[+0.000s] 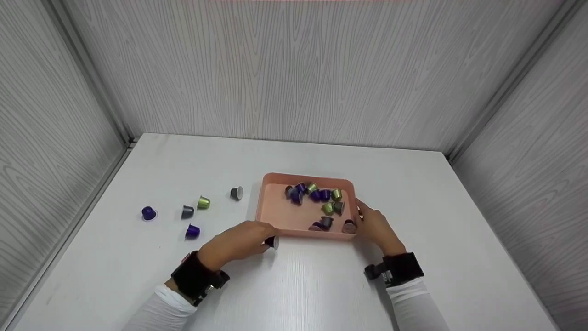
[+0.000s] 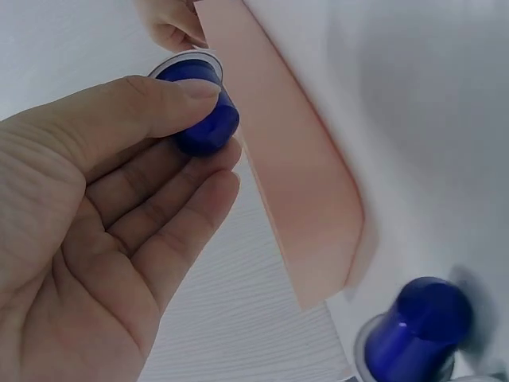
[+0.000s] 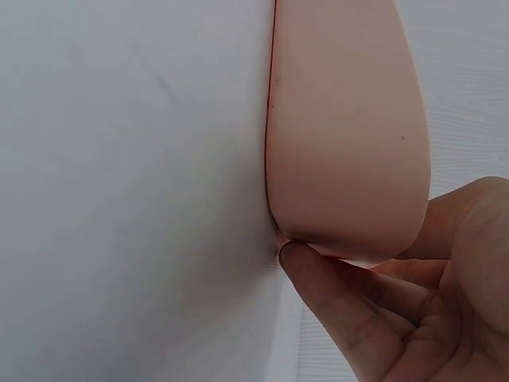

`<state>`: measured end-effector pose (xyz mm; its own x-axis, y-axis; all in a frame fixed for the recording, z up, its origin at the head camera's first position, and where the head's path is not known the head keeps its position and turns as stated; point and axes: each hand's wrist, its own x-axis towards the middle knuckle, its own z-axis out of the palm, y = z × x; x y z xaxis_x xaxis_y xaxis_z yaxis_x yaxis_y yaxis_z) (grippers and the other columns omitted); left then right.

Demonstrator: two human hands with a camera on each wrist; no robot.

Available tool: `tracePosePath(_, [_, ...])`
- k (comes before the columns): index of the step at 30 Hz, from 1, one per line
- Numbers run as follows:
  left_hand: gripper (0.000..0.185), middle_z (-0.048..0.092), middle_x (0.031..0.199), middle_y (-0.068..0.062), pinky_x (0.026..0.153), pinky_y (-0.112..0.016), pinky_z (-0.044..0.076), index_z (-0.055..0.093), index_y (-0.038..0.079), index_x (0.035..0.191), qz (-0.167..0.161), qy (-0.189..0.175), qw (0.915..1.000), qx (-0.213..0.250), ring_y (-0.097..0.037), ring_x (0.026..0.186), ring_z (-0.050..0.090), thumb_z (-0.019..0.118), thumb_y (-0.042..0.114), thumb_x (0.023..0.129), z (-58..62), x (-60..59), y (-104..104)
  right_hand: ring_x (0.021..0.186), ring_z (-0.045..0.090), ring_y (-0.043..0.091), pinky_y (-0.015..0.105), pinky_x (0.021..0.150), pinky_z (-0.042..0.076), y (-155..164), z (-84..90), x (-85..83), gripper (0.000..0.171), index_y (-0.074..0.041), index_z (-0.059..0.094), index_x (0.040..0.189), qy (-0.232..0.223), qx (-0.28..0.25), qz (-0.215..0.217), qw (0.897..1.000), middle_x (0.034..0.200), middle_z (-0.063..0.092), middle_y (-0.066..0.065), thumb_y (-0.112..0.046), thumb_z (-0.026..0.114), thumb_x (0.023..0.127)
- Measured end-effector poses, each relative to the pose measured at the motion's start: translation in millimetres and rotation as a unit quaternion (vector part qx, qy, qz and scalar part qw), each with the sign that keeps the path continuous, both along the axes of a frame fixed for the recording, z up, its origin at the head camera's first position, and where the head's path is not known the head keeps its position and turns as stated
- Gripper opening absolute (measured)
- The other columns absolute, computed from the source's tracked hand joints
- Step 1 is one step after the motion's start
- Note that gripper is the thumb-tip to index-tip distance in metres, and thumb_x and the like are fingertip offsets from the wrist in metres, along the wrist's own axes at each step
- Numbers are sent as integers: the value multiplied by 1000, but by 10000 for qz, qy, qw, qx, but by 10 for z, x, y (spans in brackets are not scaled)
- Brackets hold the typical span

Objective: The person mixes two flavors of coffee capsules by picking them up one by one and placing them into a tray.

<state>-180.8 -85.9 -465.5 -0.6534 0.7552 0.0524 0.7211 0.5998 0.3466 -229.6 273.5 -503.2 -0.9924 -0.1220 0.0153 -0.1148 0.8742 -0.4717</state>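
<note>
My left hand [image 1: 243, 240] pinches a blue-purple coffee capsule [image 2: 208, 119] between thumb and fingers, just outside the front left corner of a shallow pink tray [image 1: 264, 202]. In the left wrist view the capsule's rimmed end points up and away, close to the tray wall. My right hand [image 1: 376, 227] holds the tray's right end, its thumb [image 3: 318, 282] at the wall's lower edge; the other fingers are partly hidden. Inside the tray lie several purple, green and dark grey capsules, mostly towards the right and back.
Left of the tray, loose capsules are scattered on the white table [image 1: 312, 285]: a dark one [image 1: 236, 193], a green one [image 1: 203, 202], a grey one [image 1: 187, 212] and purple ones [image 1: 192, 231] [image 1: 148, 213]. Pale wood-grain panels [image 1: 285, 69] enclose the back and sides.
</note>
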Motion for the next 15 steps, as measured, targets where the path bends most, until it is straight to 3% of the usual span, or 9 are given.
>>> tracePosePath(8, [40, 67, 118, -10, 93, -36, 50, 63, 1, 125, -486, 398, 9973, 370, -23, 111, 62, 71, -1, 86, 110, -138, 60, 87, 62, 23, 42, 74, 50, 0, -40, -21, 53, -3, 36, 150, -37, 133, -42, 9999, 116, 66, 18, -15, 51, 100])
tracePosePath(15, [38, 67, 118, -9, 93, -35, 50, 63, 2, 126, -437, 353, 9963, 649, -22, 110, 62, 70, 5, 89, 205, -327, 202, 95, 64, 26, 44, 78, 51, 9, -39, -25, 52, -2, 37, 150, 1, 87, -35, 10000, 118, 65, 19, -15, 49, 101])
